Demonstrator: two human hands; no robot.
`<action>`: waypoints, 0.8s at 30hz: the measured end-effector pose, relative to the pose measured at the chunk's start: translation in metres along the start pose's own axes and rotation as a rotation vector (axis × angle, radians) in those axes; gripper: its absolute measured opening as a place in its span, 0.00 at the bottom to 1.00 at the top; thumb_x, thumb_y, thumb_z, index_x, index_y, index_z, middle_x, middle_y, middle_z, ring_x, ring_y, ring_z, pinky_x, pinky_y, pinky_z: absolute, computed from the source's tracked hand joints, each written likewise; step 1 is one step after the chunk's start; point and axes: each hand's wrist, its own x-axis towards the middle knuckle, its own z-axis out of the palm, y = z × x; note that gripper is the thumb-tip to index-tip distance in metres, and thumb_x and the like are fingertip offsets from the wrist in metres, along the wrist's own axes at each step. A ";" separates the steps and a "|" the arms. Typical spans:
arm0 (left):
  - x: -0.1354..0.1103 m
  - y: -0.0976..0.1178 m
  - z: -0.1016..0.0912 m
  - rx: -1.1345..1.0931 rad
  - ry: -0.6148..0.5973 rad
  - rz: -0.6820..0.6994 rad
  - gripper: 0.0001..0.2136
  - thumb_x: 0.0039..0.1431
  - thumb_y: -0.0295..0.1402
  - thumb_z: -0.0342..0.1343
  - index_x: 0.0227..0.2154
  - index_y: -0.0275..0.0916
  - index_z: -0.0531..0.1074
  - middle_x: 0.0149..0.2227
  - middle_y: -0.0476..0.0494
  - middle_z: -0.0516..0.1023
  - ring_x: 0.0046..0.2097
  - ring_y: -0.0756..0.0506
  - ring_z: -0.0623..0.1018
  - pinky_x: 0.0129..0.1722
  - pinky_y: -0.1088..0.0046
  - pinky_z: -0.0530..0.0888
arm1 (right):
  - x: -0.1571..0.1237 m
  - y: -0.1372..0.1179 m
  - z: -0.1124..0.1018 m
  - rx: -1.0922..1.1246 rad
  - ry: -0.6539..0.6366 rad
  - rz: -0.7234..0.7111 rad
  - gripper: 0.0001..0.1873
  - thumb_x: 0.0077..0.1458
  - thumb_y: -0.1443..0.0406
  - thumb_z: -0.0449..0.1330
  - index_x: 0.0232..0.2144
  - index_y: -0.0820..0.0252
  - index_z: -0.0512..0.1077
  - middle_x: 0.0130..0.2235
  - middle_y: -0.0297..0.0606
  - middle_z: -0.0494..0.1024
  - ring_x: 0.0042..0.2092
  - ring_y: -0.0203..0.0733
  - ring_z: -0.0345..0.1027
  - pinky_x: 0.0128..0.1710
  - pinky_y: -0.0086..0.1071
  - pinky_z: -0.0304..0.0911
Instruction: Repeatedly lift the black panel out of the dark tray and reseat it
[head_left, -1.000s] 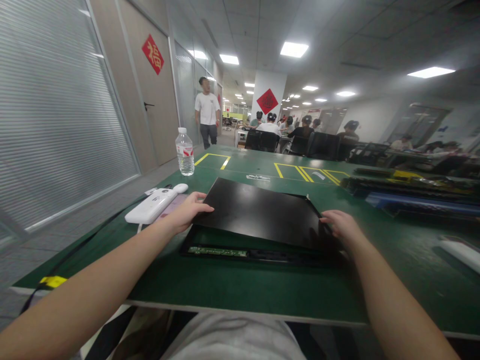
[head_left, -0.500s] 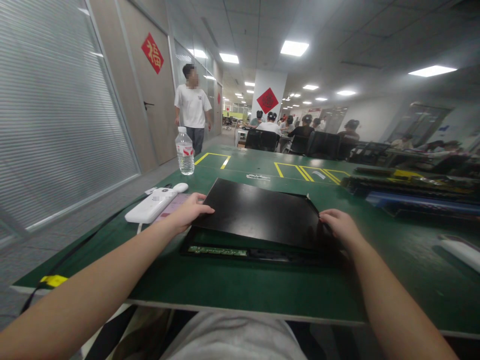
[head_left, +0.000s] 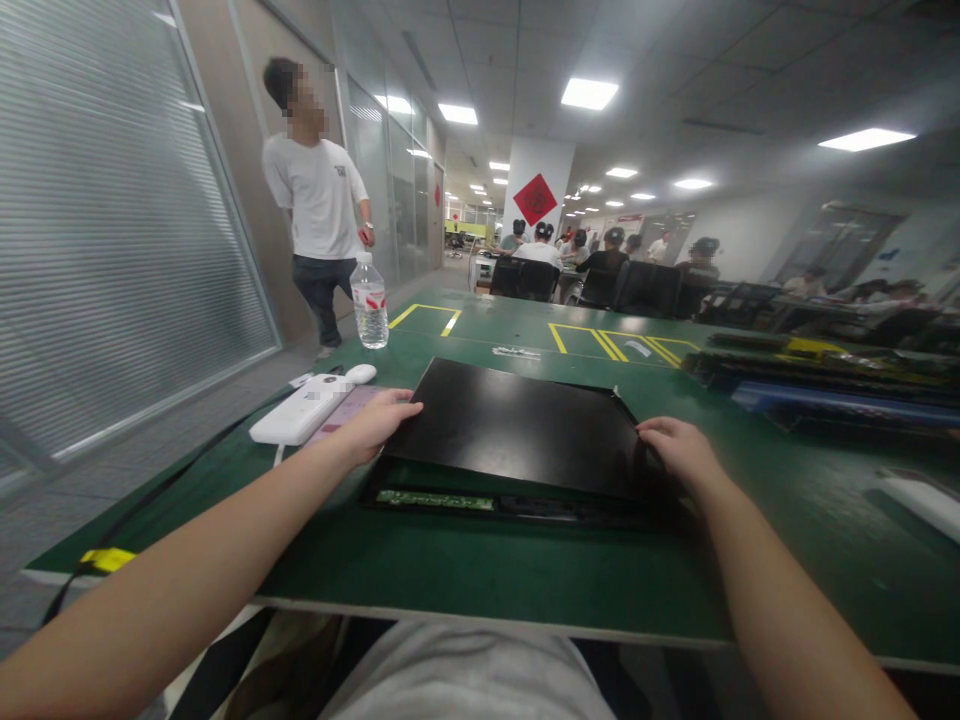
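A thin black rectangular panel (head_left: 517, 420), glossy like a screen, is tilted over a black frame (head_left: 592, 512) on the green table. Along the near side of the frame runs a narrow green circuit board (head_left: 435, 499). My left hand (head_left: 379, 425) is closed on the panel's left edge, with thumb and fingertips at the rim. At the opposite edge, my right hand (head_left: 682, 455) pinches the panel's right corner area; some of its fingers are hidden underneath.
Left of the panel lie a white handheld device (head_left: 300, 410) with a cable and a pinkish sheet (head_left: 345, 412). Behind them stands a water bottle (head_left: 370, 305). A stack of dark panels (head_left: 832, 365) is at the right. A person (head_left: 315, 200) walks beyond the table's left side.
The left thumb has drawn back slightly toward the panel's edge. The panel and right hand look nearly still. The person in the white shirt has come closer, moving left.
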 end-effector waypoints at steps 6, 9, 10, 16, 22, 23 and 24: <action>0.000 0.000 0.000 0.001 0.022 0.004 0.18 0.43 0.30 0.68 0.38 0.40 0.71 0.27 0.48 0.79 0.26 0.44 0.79 0.26 0.71 0.74 | 0.000 0.000 0.000 0.032 0.011 -0.008 0.10 0.47 0.65 0.62 0.33 0.58 0.80 0.28 0.37 0.79 0.21 0.34 0.63 0.15 0.25 0.56; -0.003 0.002 0.001 0.031 0.051 -0.016 0.19 0.44 0.30 0.67 0.40 0.41 0.69 0.26 0.49 0.79 0.25 0.44 0.79 0.24 0.71 0.74 | 0.001 0.001 0.001 0.039 0.001 -0.022 0.10 0.46 0.65 0.62 0.33 0.58 0.80 0.27 0.37 0.79 0.21 0.34 0.64 0.15 0.25 0.57; -0.003 0.002 0.002 0.038 0.056 -0.018 0.19 0.44 0.29 0.67 0.40 0.41 0.69 0.25 0.49 0.79 0.25 0.44 0.79 0.24 0.71 0.73 | 0.001 0.002 0.001 0.041 0.000 -0.024 0.09 0.46 0.65 0.62 0.33 0.58 0.80 0.27 0.37 0.79 0.22 0.34 0.64 0.15 0.24 0.57; -0.004 0.003 0.003 0.054 0.065 -0.017 0.18 0.43 0.29 0.65 0.39 0.40 0.68 0.25 0.49 0.79 0.24 0.44 0.78 0.23 0.72 0.72 | 0.001 0.001 0.000 0.026 -0.007 -0.015 0.10 0.47 0.66 0.62 0.33 0.58 0.80 0.29 0.38 0.79 0.23 0.35 0.66 0.15 0.24 0.59; 0.000 -0.001 0.001 0.023 0.035 0.007 0.15 0.42 0.28 0.64 0.35 0.40 0.70 0.24 0.48 0.78 0.24 0.44 0.78 0.23 0.71 0.73 | 0.003 0.004 0.000 0.035 -0.006 -0.015 0.10 0.46 0.66 0.63 0.34 0.59 0.80 0.32 0.39 0.80 0.22 0.34 0.65 0.15 0.24 0.59; 0.000 -0.001 0.001 0.019 0.032 0.009 0.15 0.42 0.29 0.64 0.35 0.40 0.70 0.24 0.48 0.78 0.24 0.44 0.78 0.24 0.71 0.73 | 0.004 0.005 0.000 0.040 -0.005 -0.018 0.10 0.45 0.66 0.63 0.33 0.59 0.80 0.32 0.39 0.80 0.22 0.34 0.65 0.15 0.24 0.59; 0.000 -0.001 0.001 0.015 0.029 0.008 0.15 0.41 0.29 0.64 0.36 0.40 0.70 0.24 0.48 0.78 0.24 0.44 0.78 0.24 0.71 0.73 | 0.005 0.006 0.001 0.047 -0.006 -0.016 0.11 0.45 0.66 0.63 0.34 0.58 0.80 0.32 0.39 0.80 0.22 0.34 0.65 0.15 0.24 0.59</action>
